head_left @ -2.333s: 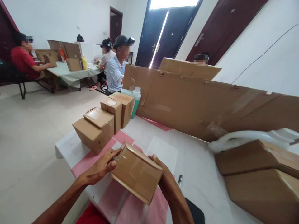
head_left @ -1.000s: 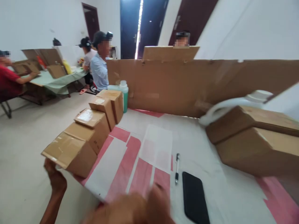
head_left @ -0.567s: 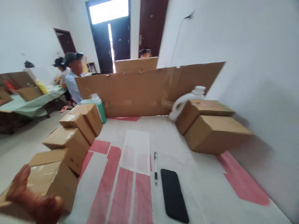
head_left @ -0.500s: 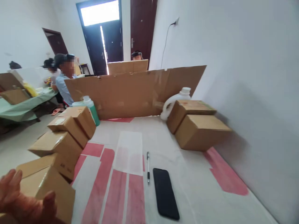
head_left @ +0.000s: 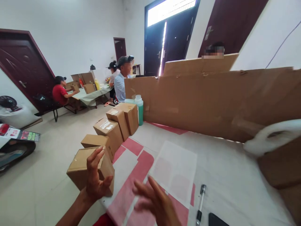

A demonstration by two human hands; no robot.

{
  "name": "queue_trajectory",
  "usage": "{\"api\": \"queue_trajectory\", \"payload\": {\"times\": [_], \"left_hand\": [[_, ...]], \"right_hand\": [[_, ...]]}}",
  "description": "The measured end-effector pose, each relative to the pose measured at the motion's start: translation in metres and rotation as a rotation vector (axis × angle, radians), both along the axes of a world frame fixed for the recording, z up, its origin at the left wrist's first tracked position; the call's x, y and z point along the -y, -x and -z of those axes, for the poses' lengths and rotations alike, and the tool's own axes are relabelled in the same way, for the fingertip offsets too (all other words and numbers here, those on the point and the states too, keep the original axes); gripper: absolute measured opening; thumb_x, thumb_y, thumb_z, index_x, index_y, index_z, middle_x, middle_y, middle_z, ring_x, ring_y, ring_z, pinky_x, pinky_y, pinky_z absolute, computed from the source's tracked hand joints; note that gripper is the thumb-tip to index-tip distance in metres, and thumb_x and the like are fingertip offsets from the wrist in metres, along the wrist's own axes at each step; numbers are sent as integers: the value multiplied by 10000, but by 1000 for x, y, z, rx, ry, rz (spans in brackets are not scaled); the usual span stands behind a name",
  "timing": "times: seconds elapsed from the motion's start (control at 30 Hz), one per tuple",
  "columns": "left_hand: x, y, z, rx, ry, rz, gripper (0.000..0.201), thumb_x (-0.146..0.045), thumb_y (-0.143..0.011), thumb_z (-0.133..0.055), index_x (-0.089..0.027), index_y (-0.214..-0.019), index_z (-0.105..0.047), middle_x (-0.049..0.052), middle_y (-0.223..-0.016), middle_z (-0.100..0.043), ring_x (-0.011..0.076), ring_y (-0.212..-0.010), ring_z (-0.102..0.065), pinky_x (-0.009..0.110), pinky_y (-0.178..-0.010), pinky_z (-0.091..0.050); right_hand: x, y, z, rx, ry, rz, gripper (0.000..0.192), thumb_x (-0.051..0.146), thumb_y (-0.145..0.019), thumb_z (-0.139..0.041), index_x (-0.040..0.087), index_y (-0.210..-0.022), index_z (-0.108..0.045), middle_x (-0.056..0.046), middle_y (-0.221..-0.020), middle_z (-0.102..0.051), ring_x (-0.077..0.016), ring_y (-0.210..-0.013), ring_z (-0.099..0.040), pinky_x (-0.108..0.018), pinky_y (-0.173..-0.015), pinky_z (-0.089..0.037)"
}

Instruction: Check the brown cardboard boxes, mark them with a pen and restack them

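My left hand [head_left: 95,177] is open, fingers spread, just in front of a small cardboard box [head_left: 81,168] that stands at the near left edge of the table; I cannot tell whether it touches the box. That box is the nearest of a row of several small boxes [head_left: 110,130] running back along the left edge. My right hand [head_left: 155,202] hovers open above the pink and white table cover [head_left: 131,194], holding nothing.
A tall cardboard screen [head_left: 211,100] crosses the far side of the table. A green bottle [head_left: 139,108] stands behind the row. A sheet of paper [head_left: 175,169], a pen [head_left: 200,204] and a black phone [head_left: 217,219] lie at right. Other people sit at a far table [head_left: 90,95].
The box I held in both hands now stands at the near end of the row. Both hands have come off it and opened. My view swung right, then back left.
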State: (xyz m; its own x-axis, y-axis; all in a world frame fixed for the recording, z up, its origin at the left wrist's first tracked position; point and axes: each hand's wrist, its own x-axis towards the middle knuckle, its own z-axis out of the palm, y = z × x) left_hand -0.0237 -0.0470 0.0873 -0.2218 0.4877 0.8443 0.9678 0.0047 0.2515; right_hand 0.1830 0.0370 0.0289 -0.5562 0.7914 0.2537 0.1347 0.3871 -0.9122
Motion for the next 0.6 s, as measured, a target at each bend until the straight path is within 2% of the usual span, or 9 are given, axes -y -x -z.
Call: {"api": "queue_trajectory", "payload": {"times": [0.07,0.17,0.23,0.27,0.37,0.43,0.5,0.57,0.6], "left_hand": [[11,-1,2,82,11,33,659,-545,-980,-520,-251,-1553,-382,170,-1450,-477,353,-1376,-473,545,-1120,-456],[32,5,2,72,2,-11,641,-480,-966,-556,-279,-1554,-397,148,-1437,-493,348,-1361,-492,559,-1151,-421],[48,14,2,12,-34,-139,673,-471,-948,-579,-271,-1563,-392,147,-1458,-474,358,-1383,-459,580,-1188,-359],[57,19,4,-4,-55,-224,704,-496,-944,-577,-252,-1574,-378,156,-1481,-452,372,-1406,-424,595,-1202,-323],[81,36,21,93,-67,-464,845,-669,-943,-479,-174,-1605,-308,197,-1559,-373,419,-1480,-296,644,-1232,-199],[92,45,40,331,-89,-569,949,-778,-916,-410,-148,-1612,-277,214,-1597,-327,428,-1504,-257,646,-1238,-172],[96,52,59,723,-164,-588,986,-840,-884,-378,-179,-1608,-278,203,-1622,-313,411,-1513,-279,619,-1235,-221],[94,58,73,1131,-253,-489,948,-858,-871,-379,-240,-1588,-317,167,-1621,-362,379,-1512,-328,578,-1225,-284],[90,60,77,1276,-287,-419,919,-862,-866,-388,-270,-1568,-354,143,-1611,-402,365,-1516,-336,560,-1223,-300]], "right_hand": [[7,28,14,-33,86,-170,585,563,-1001,-475,337,-1540,-435,-108,-1432,-622,-317,-1261,-636,-464,-921,-613],[26,70,40,40,151,-454,901,473,-847,-750,218,-1602,-329,-178,-1590,-452,-381,-1433,-476,-524,-1122,-478],[39,94,56,164,102,-489,1018,332,-765,-825,150,-1611,-288,-240,-1631,-354,-430,-1492,-367,-564,-1182,-393],[45,105,61,217,73,-471,973,258,-777,-794,134,-1604,-296,-259,-1615,-368,-439,-1483,-376,-575,-1179,-392],[54,127,68,278,13,-410,785,122,-820,-646,134,-1554,-368,-244,-1440,-550,-407,-1319,-564,-539,-1086,-496],[57,137,69,277,14,-399,729,109,-823,-612,127,-1519,-395,-220,-1339,-603,-378,-1186,-642,-503,-1004,-552],[58,144,69,280,28,-390,691,127,-830,-609,104,-1490,-406,-227,-1323,-595,-375,-1142,-651,-503,-970,-564],[58,150,69,286,41,-376,624,136,-852,-584,98,-1455,-431,-227,-1304,-594,-374,-1132,-648,-511,-959,-563],[58,153,70,280,43,-369,594,130,-858,-569,98,-1438,-446,-223,-1287,-597,-369,-1128,-646,-508,-961,-561]]}}
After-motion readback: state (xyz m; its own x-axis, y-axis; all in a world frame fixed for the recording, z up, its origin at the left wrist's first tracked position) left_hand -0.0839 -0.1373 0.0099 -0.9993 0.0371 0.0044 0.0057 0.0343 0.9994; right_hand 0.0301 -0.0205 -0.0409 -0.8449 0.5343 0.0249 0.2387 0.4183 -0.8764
